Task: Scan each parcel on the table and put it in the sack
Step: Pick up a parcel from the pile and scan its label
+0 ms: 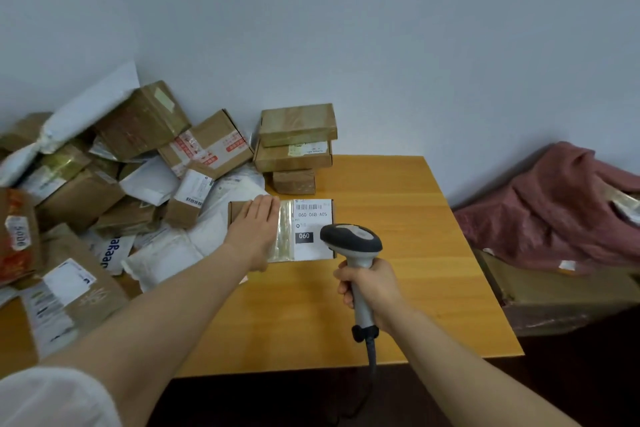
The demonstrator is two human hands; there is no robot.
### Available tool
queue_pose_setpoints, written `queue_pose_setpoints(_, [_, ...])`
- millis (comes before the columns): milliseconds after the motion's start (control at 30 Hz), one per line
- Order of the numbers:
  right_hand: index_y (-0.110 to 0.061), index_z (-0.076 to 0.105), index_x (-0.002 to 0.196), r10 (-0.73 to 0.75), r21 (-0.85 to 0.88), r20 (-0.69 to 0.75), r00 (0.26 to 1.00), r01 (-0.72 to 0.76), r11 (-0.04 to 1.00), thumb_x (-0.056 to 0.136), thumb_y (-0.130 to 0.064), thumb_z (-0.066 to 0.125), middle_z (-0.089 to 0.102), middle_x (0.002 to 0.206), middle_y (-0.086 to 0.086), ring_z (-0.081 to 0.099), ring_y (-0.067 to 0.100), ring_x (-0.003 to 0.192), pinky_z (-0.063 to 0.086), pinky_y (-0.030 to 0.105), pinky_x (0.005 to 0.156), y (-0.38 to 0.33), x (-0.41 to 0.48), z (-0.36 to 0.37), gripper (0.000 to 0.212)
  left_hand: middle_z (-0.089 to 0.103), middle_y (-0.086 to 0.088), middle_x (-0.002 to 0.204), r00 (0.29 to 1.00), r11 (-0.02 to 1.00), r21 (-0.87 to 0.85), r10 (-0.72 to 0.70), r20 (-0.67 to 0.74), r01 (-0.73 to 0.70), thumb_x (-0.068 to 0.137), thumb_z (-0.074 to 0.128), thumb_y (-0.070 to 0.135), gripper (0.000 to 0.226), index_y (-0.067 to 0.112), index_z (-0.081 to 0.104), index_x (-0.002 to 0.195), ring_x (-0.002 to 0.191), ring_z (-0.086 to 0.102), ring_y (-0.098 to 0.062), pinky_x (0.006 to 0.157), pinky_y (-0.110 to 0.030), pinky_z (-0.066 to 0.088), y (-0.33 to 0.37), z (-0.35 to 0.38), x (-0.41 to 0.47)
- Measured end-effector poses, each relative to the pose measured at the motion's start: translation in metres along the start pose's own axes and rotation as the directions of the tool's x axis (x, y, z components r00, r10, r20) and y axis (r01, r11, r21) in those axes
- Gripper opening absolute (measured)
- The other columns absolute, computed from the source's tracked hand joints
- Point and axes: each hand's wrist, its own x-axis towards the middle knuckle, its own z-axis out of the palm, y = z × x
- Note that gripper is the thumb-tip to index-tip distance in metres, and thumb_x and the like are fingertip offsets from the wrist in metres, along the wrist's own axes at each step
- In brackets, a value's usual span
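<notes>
A pale wall (381, 28) backs a wooden table (398, 302) set in a corner. A flat cardboard parcel (287, 236) lies on the table near its middle, its white label (313, 229) facing up and printed with a barcode and "060". The left hand (254, 229) rests flat on the parcel's left half, fingers straight and together. The right hand (372, 291) grips the handle of a grey scanner (351, 239), whose head hangs just above the label's near right corner; its cable (372, 357) drops off the table's front edge. A heap (104, 177) of boxes and mailers fills the table's left side, and a stack (296, 146) of three boxes stands just behind the parcel. To the right of the table, a dull red sack (554, 211) lies slumped over a cardboard box (554, 291).
</notes>
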Motion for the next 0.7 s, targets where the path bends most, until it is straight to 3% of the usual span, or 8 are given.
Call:
queue_pose_setpoints(233, [-0.003,0.055,0.066,-0.050,0.053,-0.036,0.998,0.052,0.997,0.084,0.004,0.061,0.054,0.051,0.010,0.044,0.020,0.038,0.038,0.025,0.044,-0.020,-0.006,0.006,0.020,-0.002,-0.020,0.157,0.998,0.990,0.128,-0.048,-0.031,0.051,0.078,0.073,0.024,0.112,-0.001,-0.011,0.148,0.146,-0.002,-0.034,0.120,-0.039,0.005,-0.005,-0.017,0.005])
queue_pose_setpoints(700, [-0.004,0.054,0.065,-0.083,0.067,-0.060,0.995,0.087,0.994,0.084,0.003,0.062,0.053,0.052,0.011,0.043,0.018,0.038,0.037,0.023,0.042,-0.039,-0.008,0.008,0.021,0.004,-0.021,0.155,0.995,0.974,0.213,-0.061,-0.084,0.078,0.082,0.068,0.021,0.104,-0.003,-0.009,0.148,0.146,0.003,-0.035,0.120,-0.040,0.006,-0.009,-0.021,0.015])
